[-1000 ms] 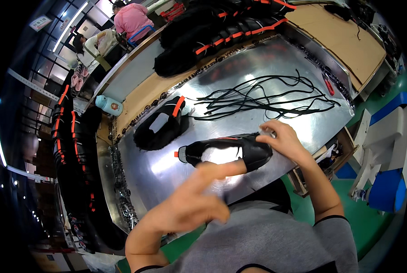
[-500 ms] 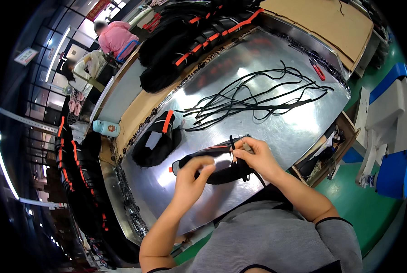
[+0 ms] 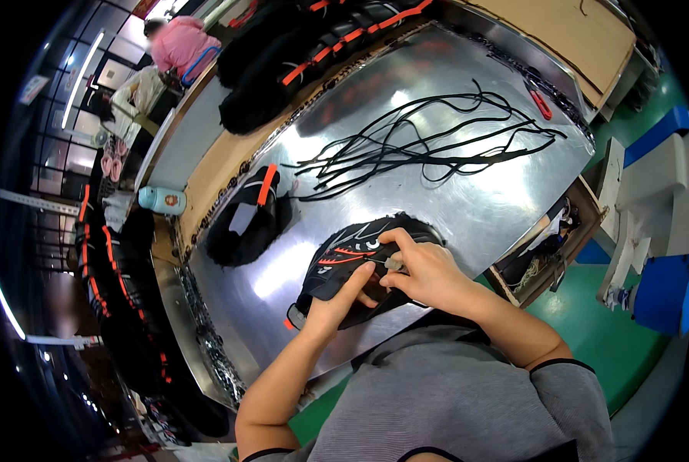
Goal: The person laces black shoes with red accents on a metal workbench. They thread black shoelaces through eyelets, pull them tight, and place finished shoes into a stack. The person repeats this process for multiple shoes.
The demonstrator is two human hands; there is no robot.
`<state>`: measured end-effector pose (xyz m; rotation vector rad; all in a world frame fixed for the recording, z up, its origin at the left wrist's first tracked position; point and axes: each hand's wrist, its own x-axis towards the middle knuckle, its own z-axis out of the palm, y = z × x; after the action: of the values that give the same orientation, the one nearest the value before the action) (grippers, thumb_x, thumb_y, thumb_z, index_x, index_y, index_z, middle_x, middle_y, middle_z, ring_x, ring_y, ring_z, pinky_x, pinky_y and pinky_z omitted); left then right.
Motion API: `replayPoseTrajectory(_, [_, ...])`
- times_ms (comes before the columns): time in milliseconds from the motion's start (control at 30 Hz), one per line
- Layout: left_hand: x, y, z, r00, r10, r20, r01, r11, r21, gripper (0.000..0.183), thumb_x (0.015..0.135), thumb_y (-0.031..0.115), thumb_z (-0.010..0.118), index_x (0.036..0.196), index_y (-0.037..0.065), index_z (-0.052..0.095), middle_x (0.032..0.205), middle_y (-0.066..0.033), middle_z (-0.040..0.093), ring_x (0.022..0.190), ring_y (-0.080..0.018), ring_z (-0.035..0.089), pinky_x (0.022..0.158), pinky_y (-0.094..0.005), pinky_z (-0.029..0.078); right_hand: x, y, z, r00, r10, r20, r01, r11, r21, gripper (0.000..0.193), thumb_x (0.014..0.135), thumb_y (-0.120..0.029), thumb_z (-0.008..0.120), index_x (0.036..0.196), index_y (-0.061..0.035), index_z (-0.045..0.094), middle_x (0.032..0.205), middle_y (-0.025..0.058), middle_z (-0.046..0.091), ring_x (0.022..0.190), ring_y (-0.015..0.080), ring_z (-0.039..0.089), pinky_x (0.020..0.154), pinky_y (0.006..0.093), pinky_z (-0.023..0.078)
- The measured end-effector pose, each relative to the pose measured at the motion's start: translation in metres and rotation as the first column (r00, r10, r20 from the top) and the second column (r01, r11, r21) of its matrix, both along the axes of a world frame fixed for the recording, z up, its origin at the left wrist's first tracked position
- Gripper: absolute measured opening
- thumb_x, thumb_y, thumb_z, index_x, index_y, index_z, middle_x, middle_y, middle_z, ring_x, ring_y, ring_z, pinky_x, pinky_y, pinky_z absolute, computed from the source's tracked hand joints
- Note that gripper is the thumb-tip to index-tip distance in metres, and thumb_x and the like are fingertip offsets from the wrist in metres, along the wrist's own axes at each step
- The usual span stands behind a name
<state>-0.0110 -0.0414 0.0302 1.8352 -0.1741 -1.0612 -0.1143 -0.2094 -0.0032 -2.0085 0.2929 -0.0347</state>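
A black shoe upper (image 3: 344, 240) with orange and white trim lies tilted on its side on the metal worktop. My left hand (image 3: 340, 302) grips its near edge, with the thumb on the outside and some fingers inside the opening. In my right hand (image 3: 429, 271) is a small thin-shafted tool (image 3: 394, 264) with a light grip, pinched between the fingers. Its tip meets the upper near the orange trim and my left thumb. The exact kind of tool cannot be made out. Farther left, a second black upper (image 3: 240, 223) with an orange strip stands on the worktop.
Loose black laces (image 3: 429, 142) spread over the metal worktop (image 3: 506, 208). Red-handled snippers (image 3: 541, 104) lie at the far right. More black uppers (image 3: 321, 65) are lined up beyond the back edge. A light-blue bottle (image 3: 162, 200) stands left, an open drawer (image 3: 544, 254) right.
The upper has been turned so its trimmed side faces up. My left hand, blurred before, now grips its edge. My right hand has brought the tool against the upper's side.
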Motion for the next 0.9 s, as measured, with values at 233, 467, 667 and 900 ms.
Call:
replayPoseTrajectory(233, [-0.007,0.007,-0.011,0.993,0.08,0.082,-0.072,0.992,-0.1,0.024,0.093,0.02,0.072,0.105,-0.001,0.07,0.09,-0.0077,0.071,0.069,-0.0136,0.067,0.052,-0.0237,0.054,-0.013,-0.001,0.015,0.995,0.063,0.083,-0.071,0.992,0.101,0.037,0.096,-0.02,0.064,0.122,0.0011,0.046,0.088,0.0163,0.068,0.084,0.0376,0.067,0.074,0.0417,0.051])
replayPoseTrajectory(467, [-0.008,0.018,-0.021,0.983,0.035,0.183,-0.023,0.998,-0.063,0.024,0.093,0.014,0.071,0.111,0.0,0.068,0.094,-0.0085,0.072,0.082,-0.0145,0.07,0.052,-0.0228,0.056,-0.015,-0.003,0.024,0.949,0.052,0.31,0.006,0.983,-0.181,0.012,0.092,-0.017,0.065,0.099,-0.0075,0.063,0.081,0.0115,0.07,0.076,0.0326,0.069,0.063,0.0438,0.051])
replayPoseTrajectory(667, [-0.006,0.014,-0.018,0.978,0.097,0.185,-0.083,0.993,-0.085,0.024,0.093,0.014,0.071,0.113,0.0,0.068,0.097,-0.0087,0.072,0.081,-0.014,0.069,0.051,-0.023,0.055,-0.001,-0.004,0.011,0.951,-0.016,0.307,0.015,1.0,0.007,0.019,0.09,-0.018,0.069,0.104,-0.0066,0.062,0.082,0.0109,0.07,0.072,0.0311,0.069,0.063,0.0393,0.052])
replayPoseTrajectory(900, [0.0,0.015,-0.016,0.99,0.08,0.113,-0.074,0.996,-0.054,0.022,0.094,0.015,0.069,0.111,0.0,0.069,0.099,-0.0072,0.071,0.075,-0.0114,0.066,0.049,-0.0241,0.051,-0.019,0.013,0.005,0.919,-0.014,0.394,0.038,0.998,-0.052,0.022,0.086,-0.016,0.074,0.097,-0.0082,0.057,0.078,0.0066,0.066,0.067,0.0253,0.067,0.056,0.0353,0.049])
